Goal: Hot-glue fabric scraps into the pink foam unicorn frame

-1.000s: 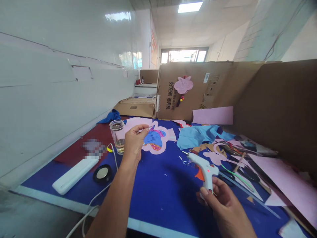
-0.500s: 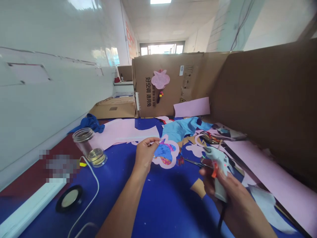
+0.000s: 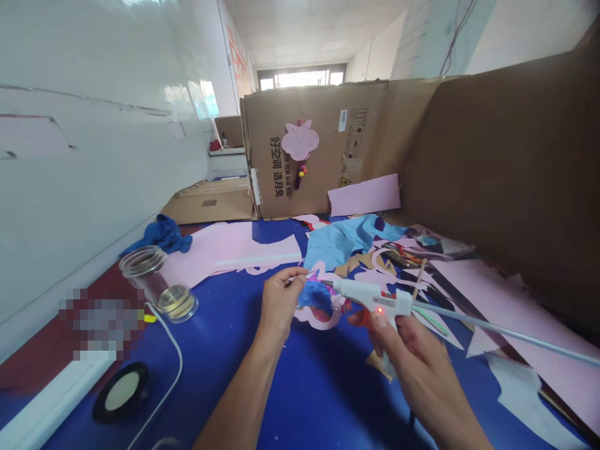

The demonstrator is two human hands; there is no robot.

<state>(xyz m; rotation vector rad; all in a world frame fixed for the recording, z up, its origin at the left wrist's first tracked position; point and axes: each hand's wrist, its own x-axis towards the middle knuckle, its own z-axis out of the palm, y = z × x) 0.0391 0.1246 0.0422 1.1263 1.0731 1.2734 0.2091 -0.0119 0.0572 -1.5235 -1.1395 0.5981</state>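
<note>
My left hand (image 3: pixel 281 303) pinches the upper left edge of a pink paper cutout (image 3: pixel 323 322) that has a blue and magenta patterned piece on it. In my right hand (image 3: pixel 398 350) is a white hot glue gun (image 3: pixel 370 295) with a glowing red light, my fingers wrapped round its handle. Its nozzle points left, over the upper part of the cutout; whether the tip touches cannot be made out. A long translucent glue stick (image 3: pixel 506 334) sticks out of the gun's back end. The gun hides part of the cutout's right side.
A glass jar (image 3: pixel 164 284) with yellowish liquid and a roll of black tape (image 3: pixel 120 392) stand left, near a white cable (image 3: pixel 175 350). Light blue cloth (image 3: pixel 335 240) and pink sheets (image 3: pixel 234 247) lie behind. Paper scraps (image 3: pixel 520 387) litter the right; cardboard (image 3: pixel 323 144) walls the back.
My right hand has swung the glue gun left and turned it, so the nozzle now reaches over the cutout. My left hand keeps its pinch. The view has shifted slightly.
</note>
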